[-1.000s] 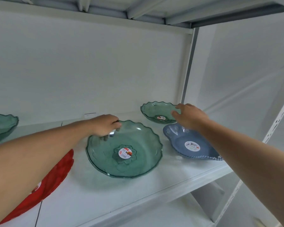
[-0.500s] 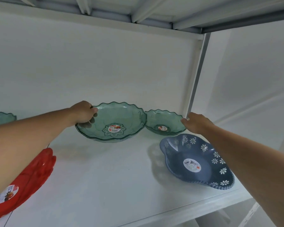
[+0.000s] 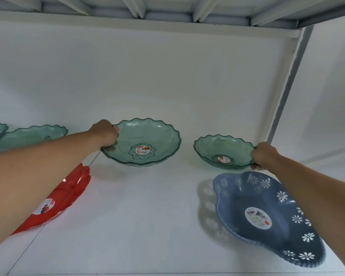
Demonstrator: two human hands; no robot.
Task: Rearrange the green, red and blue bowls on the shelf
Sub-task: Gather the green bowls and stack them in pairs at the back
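Note:
A large green scalloped bowl (image 3: 147, 140) sits at the back middle of the white shelf (image 3: 143, 216). My left hand (image 3: 106, 134) grips its left rim. A smaller green bowl (image 3: 221, 150) stands to its right, and my right hand (image 3: 264, 155) holds its right rim. In front of that, a blue bowl with white flower cut-outs (image 3: 267, 216) rests near the shelf's front right. A red bowl (image 3: 64, 198) lies at the front left, partly hidden by my left forearm.
Two more green bowls (image 3: 30, 136) stand at the back left, one cut off by the frame edge. A grey upright post (image 3: 287, 86) bounds the shelf on the right. The shelf above (image 3: 167, 8) hangs overhead.
The large green bowl moved from the front middle to the back of the shelf in my left hand. My right hand closed on the small green bowl's right rim, and a gap opened between the two bowls.

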